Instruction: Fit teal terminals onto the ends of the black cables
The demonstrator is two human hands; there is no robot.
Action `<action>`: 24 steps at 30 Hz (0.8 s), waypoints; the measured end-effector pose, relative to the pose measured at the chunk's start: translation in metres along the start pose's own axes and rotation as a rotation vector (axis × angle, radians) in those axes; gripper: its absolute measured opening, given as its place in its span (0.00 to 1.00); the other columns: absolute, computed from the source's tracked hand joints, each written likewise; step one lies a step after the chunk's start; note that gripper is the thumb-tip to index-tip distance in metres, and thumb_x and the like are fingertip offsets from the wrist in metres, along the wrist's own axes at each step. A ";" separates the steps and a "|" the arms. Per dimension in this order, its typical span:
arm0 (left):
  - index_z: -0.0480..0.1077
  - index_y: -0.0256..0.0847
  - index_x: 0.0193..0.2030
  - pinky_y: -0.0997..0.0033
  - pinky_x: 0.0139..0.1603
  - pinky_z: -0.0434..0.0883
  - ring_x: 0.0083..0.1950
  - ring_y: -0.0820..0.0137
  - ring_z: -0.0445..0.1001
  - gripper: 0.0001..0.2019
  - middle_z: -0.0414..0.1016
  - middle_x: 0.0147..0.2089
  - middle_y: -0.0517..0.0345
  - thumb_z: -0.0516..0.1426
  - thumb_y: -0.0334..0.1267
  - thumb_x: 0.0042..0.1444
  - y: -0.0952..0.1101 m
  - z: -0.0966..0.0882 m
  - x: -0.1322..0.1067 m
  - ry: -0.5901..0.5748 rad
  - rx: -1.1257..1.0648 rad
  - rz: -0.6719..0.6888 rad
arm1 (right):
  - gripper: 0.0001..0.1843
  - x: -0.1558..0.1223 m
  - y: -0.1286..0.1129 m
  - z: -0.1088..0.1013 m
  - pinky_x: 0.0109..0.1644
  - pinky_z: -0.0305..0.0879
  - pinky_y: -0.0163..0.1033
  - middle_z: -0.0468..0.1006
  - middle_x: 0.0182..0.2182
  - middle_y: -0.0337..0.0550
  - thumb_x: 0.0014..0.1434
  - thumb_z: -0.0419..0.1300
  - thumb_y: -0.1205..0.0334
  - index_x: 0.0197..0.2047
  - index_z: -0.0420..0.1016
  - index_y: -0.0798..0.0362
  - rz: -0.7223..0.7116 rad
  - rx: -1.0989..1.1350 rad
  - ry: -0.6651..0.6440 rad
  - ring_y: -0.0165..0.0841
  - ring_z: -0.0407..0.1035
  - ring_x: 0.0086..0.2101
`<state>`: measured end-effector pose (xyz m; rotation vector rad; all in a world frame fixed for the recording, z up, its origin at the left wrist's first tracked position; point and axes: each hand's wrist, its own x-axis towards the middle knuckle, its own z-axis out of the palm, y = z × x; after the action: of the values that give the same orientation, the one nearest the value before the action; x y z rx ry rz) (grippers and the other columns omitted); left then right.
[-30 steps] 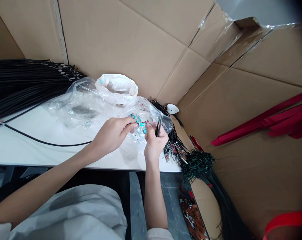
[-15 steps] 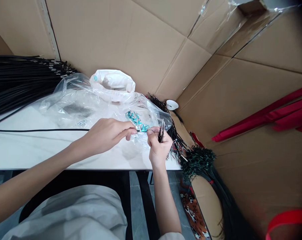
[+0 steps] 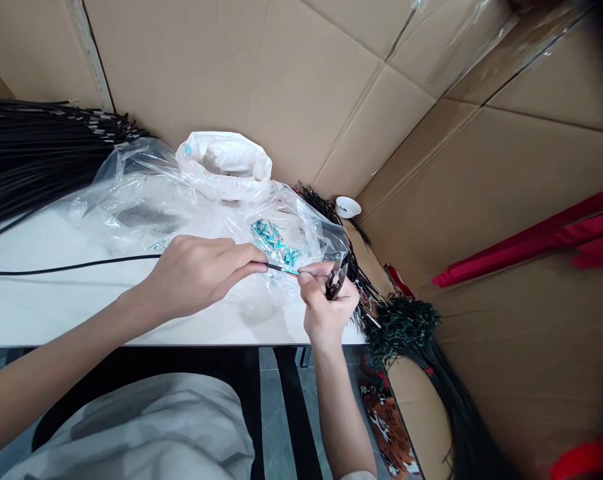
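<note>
My left hand (image 3: pixel 206 275) pinches a black cable (image 3: pixel 101 264) close to its end, thumb against fingers. Thin coloured inner wires (image 3: pixel 292 272) come out of that end and run to the fingertips of my right hand (image 3: pixel 326 297), which is closed on them. A small dark hand tool with a pointed metal tip (image 3: pixel 335 280) is also tucked in my right hand; its exact kind is hard to make out. Just behind my fingers lie many small turquoise and metallic pieces (image 3: pixel 276 241) on a clear plastic bag (image 3: pixel 141 200).
A thick bundle of black cables (image 3: pixel 36 160) lies at the left of the white table (image 3: pixel 26 310). A white bag (image 3: pixel 226 153) and a small white bowl (image 3: pixel 348 207) stand behind. More cables (image 3: pixel 401 327) hang at the right. Cardboard walls (image 3: pixel 221 67) enclose the table.
My right hand has shifted right and slightly down, and the tool in it has tilted. My left hand has moved a little left, so more of the cable end and wires shows between them.
</note>
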<state>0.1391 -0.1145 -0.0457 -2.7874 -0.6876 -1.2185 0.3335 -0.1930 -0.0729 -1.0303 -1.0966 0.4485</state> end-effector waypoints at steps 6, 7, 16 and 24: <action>0.79 0.50 0.42 0.70 0.28 0.63 0.28 0.71 0.78 0.13 0.83 0.31 0.64 0.53 0.44 0.71 0.001 0.000 -0.003 0.030 -0.008 0.072 | 0.12 0.001 -0.010 -0.022 0.23 0.44 0.34 0.57 0.17 0.31 0.55 0.68 0.52 0.31 0.79 0.53 0.052 -0.156 -0.133 0.25 0.46 0.19; 0.79 0.50 0.42 0.70 0.29 0.64 0.28 0.71 0.78 0.14 0.83 0.32 0.64 0.52 0.45 0.71 0.001 -0.002 -0.002 0.027 0.001 0.072 | 0.16 0.003 -0.014 -0.029 0.23 0.44 0.34 0.58 0.18 0.32 0.56 0.67 0.47 0.32 0.79 0.53 0.048 -0.163 -0.173 0.26 0.47 0.19; 0.80 0.55 0.44 0.70 0.31 0.67 0.31 0.72 0.78 0.15 0.85 0.39 0.66 0.51 0.38 0.71 -0.002 -0.009 0.002 0.038 -0.040 0.161 | 0.16 0.022 -0.058 -0.059 0.24 0.45 0.34 0.58 0.19 0.32 0.66 0.60 0.54 0.30 0.73 0.53 -0.129 -0.617 -0.530 0.25 0.50 0.20; 0.80 0.56 0.43 0.69 0.28 0.64 0.29 0.72 0.76 0.15 0.85 0.44 0.66 0.52 0.36 0.70 -0.001 -0.009 0.000 0.031 -0.060 0.174 | 0.14 0.020 -0.067 -0.053 0.23 0.46 0.33 0.57 0.18 0.31 0.66 0.60 0.59 0.28 0.71 0.54 -0.310 -0.720 -0.570 0.23 0.50 0.19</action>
<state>0.1326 -0.1154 -0.0395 -2.7988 -0.4026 -1.2657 0.3777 -0.2352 -0.0103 -1.3562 -1.9835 0.0757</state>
